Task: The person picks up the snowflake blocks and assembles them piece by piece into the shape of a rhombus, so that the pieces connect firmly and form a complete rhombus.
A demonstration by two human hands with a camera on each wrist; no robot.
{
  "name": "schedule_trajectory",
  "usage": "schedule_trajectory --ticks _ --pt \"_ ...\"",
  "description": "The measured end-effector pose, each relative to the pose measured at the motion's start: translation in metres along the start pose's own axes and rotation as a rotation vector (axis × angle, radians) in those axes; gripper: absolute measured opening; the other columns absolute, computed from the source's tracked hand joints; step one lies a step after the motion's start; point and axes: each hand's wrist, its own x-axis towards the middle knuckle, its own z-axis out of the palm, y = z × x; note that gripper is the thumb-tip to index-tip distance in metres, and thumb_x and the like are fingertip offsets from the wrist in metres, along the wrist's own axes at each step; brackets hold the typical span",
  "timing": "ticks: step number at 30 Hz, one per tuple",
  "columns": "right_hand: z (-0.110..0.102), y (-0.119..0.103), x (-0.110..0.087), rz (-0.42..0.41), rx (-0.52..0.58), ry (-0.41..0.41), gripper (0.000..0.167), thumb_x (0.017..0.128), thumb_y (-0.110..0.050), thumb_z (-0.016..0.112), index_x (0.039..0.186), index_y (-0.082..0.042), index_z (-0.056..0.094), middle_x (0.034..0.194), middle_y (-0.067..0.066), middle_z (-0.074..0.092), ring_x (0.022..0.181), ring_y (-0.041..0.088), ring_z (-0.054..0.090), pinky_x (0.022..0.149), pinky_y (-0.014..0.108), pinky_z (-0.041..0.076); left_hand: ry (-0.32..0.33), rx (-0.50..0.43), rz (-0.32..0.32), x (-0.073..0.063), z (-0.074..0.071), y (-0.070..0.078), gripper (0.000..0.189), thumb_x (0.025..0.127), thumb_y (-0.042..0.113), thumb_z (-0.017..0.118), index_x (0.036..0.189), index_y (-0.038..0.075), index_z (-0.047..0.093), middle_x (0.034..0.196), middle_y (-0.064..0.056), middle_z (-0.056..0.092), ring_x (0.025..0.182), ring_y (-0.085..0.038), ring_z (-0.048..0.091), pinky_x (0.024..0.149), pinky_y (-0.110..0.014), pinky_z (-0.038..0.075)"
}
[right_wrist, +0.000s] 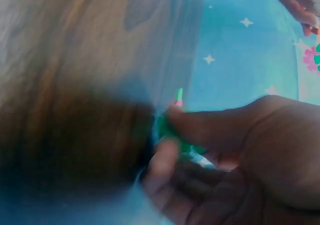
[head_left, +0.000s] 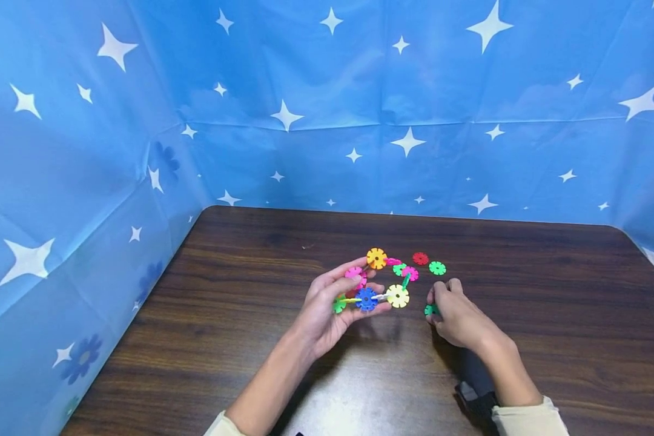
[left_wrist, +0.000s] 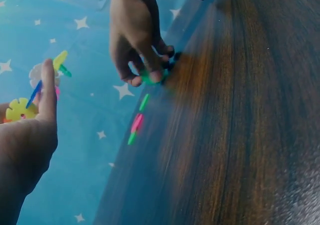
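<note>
In the head view my left hand [head_left: 324, 303] holds a ring of linked notched plastic discs, thumb on the near side. Among them are a blue disc [head_left: 366, 299], a pale yellow disc [head_left: 398, 296] and an orange disc [head_left: 376, 258]. To the right, my right hand [head_left: 463, 318] pinches a single green disc [head_left: 430, 310] low over the table, apart from the ring. The right wrist view shows that green disc [right_wrist: 164, 129] between thumb and finger, partly covered by them and blurred.
Beyond the right hand, a loose red disc [head_left: 420, 258] and a loose green disc [head_left: 437, 268] lie on the dark wooden table [head_left: 223, 278]. A blue curtain [head_left: 327, 72] with white stars stands behind the table and along its sides.
</note>
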Motion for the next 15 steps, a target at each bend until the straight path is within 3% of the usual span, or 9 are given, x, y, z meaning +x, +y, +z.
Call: schedule_trajectory --ticks 3,6,10,15 --pt "0.0 0.0 0.002 -0.02 0.081 0.045 0.016 0.105 -0.003 0.066 0.111 -0.003 0.051 0.095 0.011 0.056 0.074 0.019 0.054 0.061 0.031 0.044 0.0 -0.016 -0.007 -0.001 0.001 -0.001 0.051 0.111 0.005 0.042 0.161 -0.004 0.038 0.141 -0.016 0.053 0.106 -0.02 0.072 0.099 -0.051 0.064" --pt "-0.004 -0.003 0.004 -0.048 0.215 0.15 0.02 0.105 -0.007 0.069 0.116 -0.003 0.054 0.087 0.009 0.065 0.069 0.017 0.063 0.06 0.031 0.053 0.012 -0.021 -0.012 -0.001 0.003 -0.004 0.049 0.112 0.007 0.04 0.16 -0.004 0.04 0.136 -0.013 0.056 0.102 -0.02 0.073 0.098 -0.05 0.065" --pt "-0.015 -0.01 0.003 -0.12 0.443 0.263 0.027 0.103 -0.004 0.07 0.126 0.002 0.057 0.092 0.017 0.072 0.069 0.018 0.072 0.064 0.033 0.064 0.023 -0.009 -0.009 0.0 0.004 -0.005 0.047 0.114 0.009 0.038 0.159 -0.003 0.042 0.131 -0.011 0.06 0.099 -0.021 0.074 0.095 -0.05 0.066" --pt "-0.023 -0.016 0.001 -0.187 0.673 0.286 0.031 0.104 -0.003 0.07 0.131 0.007 0.059 0.095 0.014 0.075 0.072 0.014 0.076 0.069 0.032 0.066 0.032 -0.001 -0.018 0.0 0.004 -0.006 0.046 0.115 0.011 0.038 0.159 -0.001 0.044 0.132 -0.01 0.061 0.099 -0.022 0.075 0.093 -0.049 0.066"
